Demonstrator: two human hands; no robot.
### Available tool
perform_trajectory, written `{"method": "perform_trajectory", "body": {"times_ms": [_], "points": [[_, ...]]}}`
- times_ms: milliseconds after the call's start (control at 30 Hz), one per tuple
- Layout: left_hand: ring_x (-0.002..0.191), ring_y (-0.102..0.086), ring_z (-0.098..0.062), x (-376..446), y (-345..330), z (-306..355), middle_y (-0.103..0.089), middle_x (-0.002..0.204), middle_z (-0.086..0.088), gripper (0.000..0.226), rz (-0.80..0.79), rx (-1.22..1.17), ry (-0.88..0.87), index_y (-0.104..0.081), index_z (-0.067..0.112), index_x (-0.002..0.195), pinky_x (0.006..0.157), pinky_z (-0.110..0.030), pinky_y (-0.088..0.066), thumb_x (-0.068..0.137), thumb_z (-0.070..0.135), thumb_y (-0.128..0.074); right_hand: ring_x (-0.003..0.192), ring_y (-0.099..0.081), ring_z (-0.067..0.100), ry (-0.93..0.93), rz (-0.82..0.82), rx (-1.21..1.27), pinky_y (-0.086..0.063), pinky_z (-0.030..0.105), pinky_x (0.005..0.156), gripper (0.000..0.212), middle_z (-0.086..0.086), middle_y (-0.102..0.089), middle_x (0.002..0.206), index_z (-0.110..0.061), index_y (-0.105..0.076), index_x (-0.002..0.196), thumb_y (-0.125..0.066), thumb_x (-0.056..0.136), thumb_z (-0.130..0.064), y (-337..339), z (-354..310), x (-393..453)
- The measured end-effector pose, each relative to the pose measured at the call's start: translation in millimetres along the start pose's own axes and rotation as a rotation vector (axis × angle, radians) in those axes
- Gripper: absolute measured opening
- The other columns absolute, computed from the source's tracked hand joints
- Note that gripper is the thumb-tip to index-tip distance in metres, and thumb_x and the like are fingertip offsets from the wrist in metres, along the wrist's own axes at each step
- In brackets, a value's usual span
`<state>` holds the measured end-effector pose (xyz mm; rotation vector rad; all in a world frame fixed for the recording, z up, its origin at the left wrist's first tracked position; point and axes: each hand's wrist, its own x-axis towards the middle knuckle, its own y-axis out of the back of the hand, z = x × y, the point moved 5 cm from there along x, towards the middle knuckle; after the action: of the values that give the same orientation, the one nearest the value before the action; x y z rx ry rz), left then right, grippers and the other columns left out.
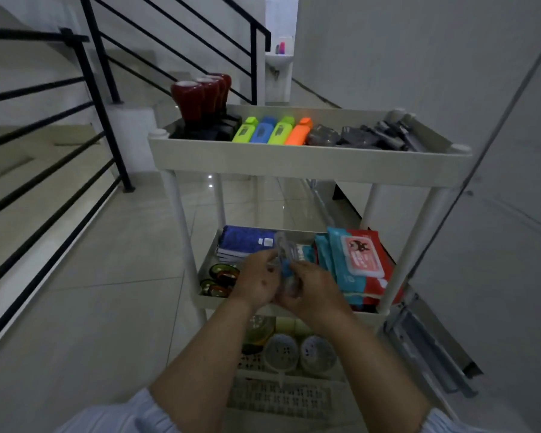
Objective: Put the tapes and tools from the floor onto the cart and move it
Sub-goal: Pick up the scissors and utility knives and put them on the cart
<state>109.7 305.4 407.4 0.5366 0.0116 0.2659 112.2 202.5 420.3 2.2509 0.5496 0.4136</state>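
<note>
A white three-tier plastic cart [306,162] stands in front of me. Over its middle shelf [206,300] both hands hold a clear plastic packet with a blue item inside [284,260]. My left hand [256,281] grips the packet's left side and my right hand [314,287] grips its right side. The top tray carries red-handled stamps [197,101], several coloured tools in green, blue and orange [274,130], and dark grey tools [369,135]. The middle shelf holds blue notebooks [244,240], wet-wipe packs [359,257] and dark tape rolls [221,278].
A black stair railing [100,98] runs along the left beside the tiled floor. A white wall and door [481,151] stand close on the right, with a metal rail [431,348] at floor level. The bottom shelf holds round white containers [297,351]. A small sink [278,59] is far back.
</note>
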Motion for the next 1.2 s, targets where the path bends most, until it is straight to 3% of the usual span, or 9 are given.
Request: {"method": "perform_trajectory", "body": {"times_ms": [100, 200, 367, 633, 833, 967, 1067, 1133, 1200], "points": [[0.092, -0.066, -0.026, 11.6, 0.1, -7.1, -0.069, 0.104, -0.014, 0.022, -0.007, -0.001, 0.003, -0.066, 0.000, 0.101, 0.078, -0.031, -0.056, 0.091, 0.005, -0.046, 0.073, -0.049, 0.010, 0.009, 0.010, 0.047, -0.038, 0.002, 0.057, 0.016, -0.006, -0.052, 0.078, -0.009, -0.062, 0.097, -0.063, 0.081, -0.010, -4.7, -2.8, 5.9], [0.093, -0.058, -0.013, 16.6, -1.1, -10.3, -0.061, 0.099, 0.000, 0.024, -0.047, 0.008, -0.002, -0.065, 0.001, 0.106, 0.065, -0.005, -0.044, 0.091, 0.001, -0.046, 0.099, -0.056, 0.022, -0.033, 0.005, 0.006, -0.044, 0.019, 0.079, 0.030, 0.008, -0.060, 0.107, -0.008, -0.057, 0.112, -0.060, 0.084, -0.017, -15.3, 1.5, 10.8], [0.109, -0.058, -0.021, 22.6, -3.1, -16.4, -0.064, 0.115, -0.011, 0.027, -0.072, 0.031, 0.012, -0.063, 0.004, 0.111, 0.083, -0.018, -0.040, 0.089, -0.001, -0.047, 0.101, -0.058, 0.026, -0.136, 0.014, -0.007, -0.051, 0.038, 0.086, 0.033, 0.014, -0.061, 0.113, -0.008, -0.056, 0.115, -0.058, 0.083, -0.017, -27.3, 12.9, 19.8], [0.113, -0.054, -0.016, 24.5, -12.6, -16.0, -0.061, 0.123, -0.011, 0.030, -0.154, 0.047, 0.003, -0.058, 0.004, 0.118, 0.086, -0.017, -0.038, 0.092, 0.001, -0.046, 0.096, -0.059, 0.027, -0.263, 0.000, -0.094, -0.050, 0.034, 0.075, 0.024, 0.015, -0.062, 0.108, -0.006, -0.056, 0.109, -0.053, 0.088, -0.018, -28.5, 25.1, 23.9], [0.116, -0.054, -0.024, 26.0, -5.4, -18.9, -0.060, 0.125, -0.015, 0.030, -0.138, 0.046, 0.006, -0.055, 0.001, 0.120, 0.088, -0.020, -0.039, 0.091, 0.004, -0.048, 0.114, -0.046, 0.031, -0.306, -0.055, -0.251, -0.047, 0.038, 0.088, 0.030, 0.014, -0.051, 0.124, -0.007, -0.049, 0.118, -0.047, 0.092, -0.021, -25.6, 20.7, 24.4], [0.114, -0.055, -0.021, 18.8, 5.7, -18.0, -0.059, 0.124, -0.015, 0.032, -0.072, 0.012, -0.041, -0.053, 0.001, 0.122, 0.093, -0.022, -0.039, 0.091, 0.005, -0.049, 0.128, -0.031, 0.031, -0.148, 0.123, -0.301, -0.037, 0.042, 0.101, 0.052, 0.010, -0.034, 0.144, -0.012, -0.031, 0.136, -0.049, 0.089, -0.024, -21.3, 10.3, 19.0], [0.114, -0.052, -0.015, 3.4, 20.6, -18.1, -0.057, 0.124, -0.010, 0.033, 0.032, -0.024, -0.136, -0.052, 0.006, 0.123, 0.092, -0.015, -0.039, 0.091, 0.005, -0.047, 0.119, -0.047, 0.037, 0.067, 0.284, -0.269, -0.042, 0.046, 0.096, 0.050, 0.015, -0.050, 0.133, -0.008, -0.045, 0.128, -0.051, 0.081, -0.022, -31.8, -5.4, 14.2], [0.114, -0.046, -0.009, -17.9, 32.2, -18.7, -0.048, 0.125, -0.002, 0.038, 0.143, -0.018, -0.228, -0.044, 0.012, 0.130, 0.092, -0.008, -0.035, 0.092, 0.007, -0.044, 0.115, -0.052, 0.034, 0.154, 0.299, -0.151, -0.042, 0.039, 0.098, 0.051, 0.018, -0.056, 0.127, -0.004, -0.050, 0.125, -0.046, 0.078, -0.024, -46.4, -13.6, 5.1], [0.116, -0.045, -0.008, -46.4, 39.3, -22.8, -0.042, 0.126, 0.002, 0.043, 0.219, -0.053, -0.316, -0.040, 0.016, 0.133, 0.098, -0.014, -0.037, 0.091, 0.009, -0.042, 0.118, -0.045, 0.026, 0.260, 0.256, -0.035, -0.032, 0.027, 0.102, 0.051, 0.020, -0.054, 0.128, -0.004, -0.047, 0.126, -0.043, 0.080, -0.024, -62.8, -20.1, -9.8]]}}
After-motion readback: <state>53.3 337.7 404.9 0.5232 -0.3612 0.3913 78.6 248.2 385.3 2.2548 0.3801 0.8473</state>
